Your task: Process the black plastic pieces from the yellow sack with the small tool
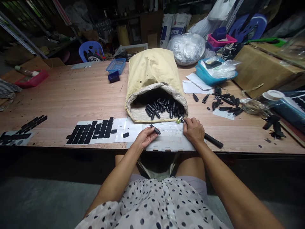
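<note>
1. Pinching a small black piece [156,129] between thumb and fingers, my left hand [145,136] is turned partly palm-up, just before the mouth of the yellow sack [153,66].
2. My right hand [194,129] curls, knuckles up, around a black-handled tool [213,140], its handle slanting out to the right and toward me.
3. Both forearms [121,175] reach forward, converging over the pale sheet [176,145] on the counter [95,86].
4. More black pieces [162,106] lie heaped inside the yellow sack.
</note>
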Available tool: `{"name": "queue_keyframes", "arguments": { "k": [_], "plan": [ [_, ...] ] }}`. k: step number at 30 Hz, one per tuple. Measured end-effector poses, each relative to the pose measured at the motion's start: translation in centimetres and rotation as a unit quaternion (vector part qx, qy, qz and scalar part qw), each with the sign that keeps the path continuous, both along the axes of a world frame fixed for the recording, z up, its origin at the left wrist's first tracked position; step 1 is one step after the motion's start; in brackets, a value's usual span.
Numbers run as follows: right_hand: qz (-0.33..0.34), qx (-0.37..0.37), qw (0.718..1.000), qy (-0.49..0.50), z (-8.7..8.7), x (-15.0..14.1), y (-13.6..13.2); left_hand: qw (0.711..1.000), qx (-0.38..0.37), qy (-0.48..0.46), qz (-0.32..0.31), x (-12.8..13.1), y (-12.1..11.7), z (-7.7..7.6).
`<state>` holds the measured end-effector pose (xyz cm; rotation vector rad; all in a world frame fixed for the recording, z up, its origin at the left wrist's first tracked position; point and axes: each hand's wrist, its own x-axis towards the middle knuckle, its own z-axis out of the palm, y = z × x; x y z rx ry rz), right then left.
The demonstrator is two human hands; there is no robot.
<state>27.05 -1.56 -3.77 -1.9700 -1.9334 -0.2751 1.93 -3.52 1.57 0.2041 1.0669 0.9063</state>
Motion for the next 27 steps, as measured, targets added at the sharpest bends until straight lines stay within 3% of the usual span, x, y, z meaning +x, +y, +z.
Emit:
{"name": "queue_keyframes", "arguments": {
  "k": [14, 27],
  "plan": [
    [0.003, 0.000, 1.000, 0.007, -0.1, 0.1, 0.0, 0.998, 0.034, 0.038, -0.023, 0.3, 0.0, -0.4],
    [0.002, 0.003, 1.000, -0.004, -0.1, 0.0, 0.0, 0.998, 0.030, 0.060, -0.004, 1.3, 0.2, -0.2]
  ]
}}
